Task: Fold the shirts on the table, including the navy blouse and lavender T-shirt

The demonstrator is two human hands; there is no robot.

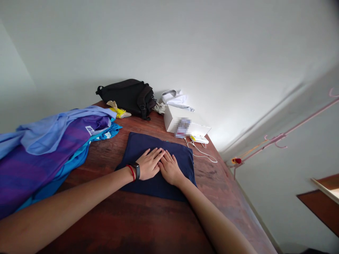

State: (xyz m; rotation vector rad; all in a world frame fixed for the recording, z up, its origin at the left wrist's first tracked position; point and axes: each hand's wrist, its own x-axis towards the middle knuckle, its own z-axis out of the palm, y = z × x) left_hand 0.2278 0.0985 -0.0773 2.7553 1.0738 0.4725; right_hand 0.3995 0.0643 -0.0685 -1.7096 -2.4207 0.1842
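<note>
A dark navy folded garment (159,187) lies flat on the wooden table, roughly square in outline. My left hand (148,164) rests on its middle, palm down with the fingers stretched out. Beside it my right hand (171,168) also lies flat on the cloth, and the fingertips of both hands meet. A dark watch and a red cord circle my left wrist. What kind of garment it is, I cannot tell from the folded shape.
Purple and blue clothes (53,151) are heaped at the table's left. Along the wall stand a black backpack (124,95), a yellow packet (119,113), a white box (172,118) and a white cable (203,154). A pink rack (299,127) is off to the right, past the table (113,225) edge.
</note>
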